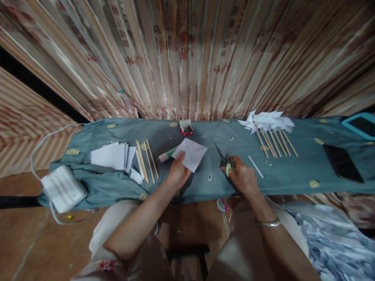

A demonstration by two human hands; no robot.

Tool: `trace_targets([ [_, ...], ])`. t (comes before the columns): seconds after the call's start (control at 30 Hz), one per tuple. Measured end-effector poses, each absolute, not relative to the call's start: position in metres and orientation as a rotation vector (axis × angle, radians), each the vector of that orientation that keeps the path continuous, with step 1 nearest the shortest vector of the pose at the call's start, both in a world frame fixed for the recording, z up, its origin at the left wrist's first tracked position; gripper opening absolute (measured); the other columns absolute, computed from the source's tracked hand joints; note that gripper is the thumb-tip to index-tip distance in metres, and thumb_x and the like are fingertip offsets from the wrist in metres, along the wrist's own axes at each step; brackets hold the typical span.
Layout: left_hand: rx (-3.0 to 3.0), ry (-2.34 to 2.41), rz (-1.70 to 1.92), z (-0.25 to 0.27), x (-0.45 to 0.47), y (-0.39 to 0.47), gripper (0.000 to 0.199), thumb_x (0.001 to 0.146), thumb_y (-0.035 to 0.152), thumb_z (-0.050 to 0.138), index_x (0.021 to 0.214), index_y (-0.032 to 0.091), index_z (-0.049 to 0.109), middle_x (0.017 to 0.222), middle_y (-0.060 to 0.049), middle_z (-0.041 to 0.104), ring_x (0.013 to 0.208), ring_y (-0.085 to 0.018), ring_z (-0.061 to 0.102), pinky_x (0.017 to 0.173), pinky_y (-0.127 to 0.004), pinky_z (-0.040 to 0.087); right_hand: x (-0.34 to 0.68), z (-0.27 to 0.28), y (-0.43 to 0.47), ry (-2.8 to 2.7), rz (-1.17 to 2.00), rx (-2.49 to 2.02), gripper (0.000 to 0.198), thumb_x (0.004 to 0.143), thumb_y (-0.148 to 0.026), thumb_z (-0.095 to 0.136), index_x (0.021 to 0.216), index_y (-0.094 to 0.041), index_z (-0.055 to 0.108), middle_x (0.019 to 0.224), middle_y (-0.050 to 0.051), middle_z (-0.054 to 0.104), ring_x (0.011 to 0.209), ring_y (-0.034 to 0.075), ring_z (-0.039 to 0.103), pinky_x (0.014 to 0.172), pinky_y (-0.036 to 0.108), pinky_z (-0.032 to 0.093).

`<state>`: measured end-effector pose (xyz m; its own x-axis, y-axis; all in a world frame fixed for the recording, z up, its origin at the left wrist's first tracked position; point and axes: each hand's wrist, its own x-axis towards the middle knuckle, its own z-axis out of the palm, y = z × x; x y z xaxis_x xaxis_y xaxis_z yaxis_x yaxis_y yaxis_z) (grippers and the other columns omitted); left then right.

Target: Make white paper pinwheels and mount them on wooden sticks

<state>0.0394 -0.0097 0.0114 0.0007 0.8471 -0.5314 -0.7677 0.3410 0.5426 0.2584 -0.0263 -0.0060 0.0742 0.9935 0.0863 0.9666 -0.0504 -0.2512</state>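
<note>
Nearest the camera are the person's knees, with both forearms reaching out over them; a metal bangle [268, 223] sits on the right wrist. The left hand [177, 171] is closed in a pinch on the near corner of a folded white paper square [191, 153], holding it just above the blue-grey cloth [293, 175] that covers the narrow table. The right hand [243, 177] is wrapped around the green handles of the scissors [225, 158], whose dark blades point away and to the left, parted, resting on or just over the cloth; paper and scissors are near each other but apart.

Left of the paper, a glue stick [167, 153] lies partly under its edge, then a few wooden sticks [145, 160], then a loose stack of white sheets [110, 155]. A white charger block [63, 188] with its cable sits at the table's left end. Small paper scraps dot the cloth, and a thin white strip [255, 166] lies just right of the right hand.

Farther back stands a small red box of pins [186, 128]. To the right, finished white pinwheels [268, 121] on sticks lie in a row, with a dark phone [343, 162] and a blue-edged tablet [360, 125] beyond. A striped curtain hangs behind
</note>
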Motion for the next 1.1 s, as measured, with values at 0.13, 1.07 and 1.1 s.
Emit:
trace_targets([
  [0.13, 0.096, 0.916, 1.114, 0.004, 0.049, -0.02, 0.009, 0.092, 0.028, 0.059, 0.095, 0.023, 0.065, 0.103, -0.008, 0.074, 0.118, -0.031, 0.063, 0.1, -0.047, 0.054, 0.261, 0.0, -0.017, -2.018, 0.012, -2.272, 0.052, 0.088, -0.04, 0.061, 0.13, -0.01, 0.056, 0.085, 0.017, 0.077, 0.082, 0.032, 0.075, 0.066, 0.034, 0.05],
  [1.07, 2.041, 1.279, 0.879, -0.009, 0.001, -0.069, 0.033, 0.091, 0.025, 0.053, 0.12, 0.024, 0.068, 0.122, -0.011, 0.065, 0.116, -0.027, 0.054, 0.104, -0.047, 0.039, 0.265, 0.008, -0.021, -2.007, 0.014, -1.997, 0.033, 0.093, -0.031, 0.053, 0.112, -0.01, 0.07, 0.111, 0.021, 0.072, 0.103, 0.033, 0.063, 0.092, 0.043, 0.047],
  [1.1, 2.146, 1.267, 0.805, -0.011, 0.005, -0.069, 0.034, 0.092, 0.024, 0.05, 0.122, 0.024, 0.067, 0.122, -0.012, 0.065, 0.116, -0.028, 0.053, 0.102, -0.047, 0.039, 0.258, 0.007, -0.022, -2.033, 0.038, -1.877, 0.034, 0.094, -0.029, 0.049, 0.115, -0.011, 0.069, 0.115, 0.02, 0.071, 0.107, 0.032, 0.062, 0.095, 0.043, 0.046],
])
